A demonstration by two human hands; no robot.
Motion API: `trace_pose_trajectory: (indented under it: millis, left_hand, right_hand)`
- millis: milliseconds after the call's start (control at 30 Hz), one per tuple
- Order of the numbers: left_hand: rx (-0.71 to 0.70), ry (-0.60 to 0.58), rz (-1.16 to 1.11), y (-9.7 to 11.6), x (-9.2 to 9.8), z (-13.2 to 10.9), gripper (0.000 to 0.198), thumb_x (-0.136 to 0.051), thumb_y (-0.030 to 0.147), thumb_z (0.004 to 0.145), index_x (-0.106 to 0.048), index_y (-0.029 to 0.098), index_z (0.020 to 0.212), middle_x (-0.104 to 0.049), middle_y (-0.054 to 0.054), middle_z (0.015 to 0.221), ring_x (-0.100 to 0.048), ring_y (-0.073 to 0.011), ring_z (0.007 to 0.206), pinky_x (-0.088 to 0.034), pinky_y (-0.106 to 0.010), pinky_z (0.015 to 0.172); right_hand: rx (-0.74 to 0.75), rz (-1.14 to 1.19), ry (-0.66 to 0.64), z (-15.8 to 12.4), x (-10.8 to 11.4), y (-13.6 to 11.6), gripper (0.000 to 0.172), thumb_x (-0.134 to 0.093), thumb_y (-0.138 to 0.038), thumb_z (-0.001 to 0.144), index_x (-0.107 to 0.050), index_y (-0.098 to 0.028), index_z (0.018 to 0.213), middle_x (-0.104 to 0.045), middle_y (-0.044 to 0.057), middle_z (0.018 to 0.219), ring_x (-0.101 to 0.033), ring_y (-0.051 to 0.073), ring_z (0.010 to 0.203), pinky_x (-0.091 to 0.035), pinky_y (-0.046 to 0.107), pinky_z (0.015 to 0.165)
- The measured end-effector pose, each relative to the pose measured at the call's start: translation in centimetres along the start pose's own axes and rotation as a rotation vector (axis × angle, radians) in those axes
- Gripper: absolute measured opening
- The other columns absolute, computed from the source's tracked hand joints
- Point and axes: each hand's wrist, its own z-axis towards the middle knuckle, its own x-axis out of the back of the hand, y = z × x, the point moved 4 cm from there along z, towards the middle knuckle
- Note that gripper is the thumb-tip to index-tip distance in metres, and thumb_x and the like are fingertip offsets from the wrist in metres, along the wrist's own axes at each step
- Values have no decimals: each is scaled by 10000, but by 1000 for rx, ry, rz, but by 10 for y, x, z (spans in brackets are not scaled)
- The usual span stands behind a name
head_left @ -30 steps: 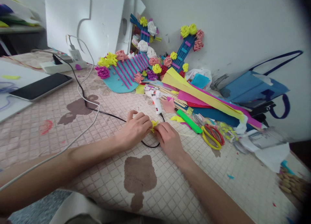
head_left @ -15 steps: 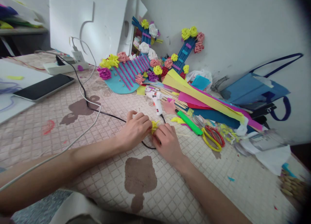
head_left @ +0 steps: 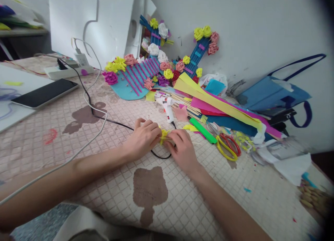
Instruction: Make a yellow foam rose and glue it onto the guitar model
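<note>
Yellow paper flower (head_left: pixel 164 134), orientation unclear

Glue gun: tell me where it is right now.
In the head view the white glue gun lies on the table just beyond both hands, left of the green marker and in front of the coloured paper sheets.

Under your hands the tablecloth (head_left: pixel 208 199) looks like matt, grid-textured vinyl or cloth. Your left hand (head_left: pixel 143 138) and right hand (head_left: pixel 182 148) pinch a soft yellow piece (head_left: pixel 164 134), crinkled like foam or paper. The glue gun (head_left: pixel 168 108) is smooth white plastic; the phone (head_left: pixel 43 92) shows glossy black glass; the scissors (head_left: pixel 228 145) have shiny plastic handles.
</note>
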Motion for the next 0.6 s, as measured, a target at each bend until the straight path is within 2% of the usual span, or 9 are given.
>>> trace_pose_trajectory:
  millis: [167, 600]
  left_hand:
    - [-16, 9, 1, 2, 2, 0, 118, -492, 205, 893, -554, 168, 799, -605, -23, 826, -512, -181, 859, -278, -401, 864]
    - [-39, 8, 48, 7, 3, 0, 58, -527, 180, 867, -572, 179, 830, -601, -28, 871, -510, -196, 896, -275, -414, 880]
  right_hand:
    - [-4, -55, -56, 3, -7, 4, 53, -518, -179, 879, -568, -189, 866, -577, 71, 920, -518, 224, 896, -436, 368, 769]
    - [25, -177, -112, 3, -10, -2, 151, -449, -151, 913, -570, -178, 829, -576, 64, 854, -508, 203, 824, -412, 333, 711]
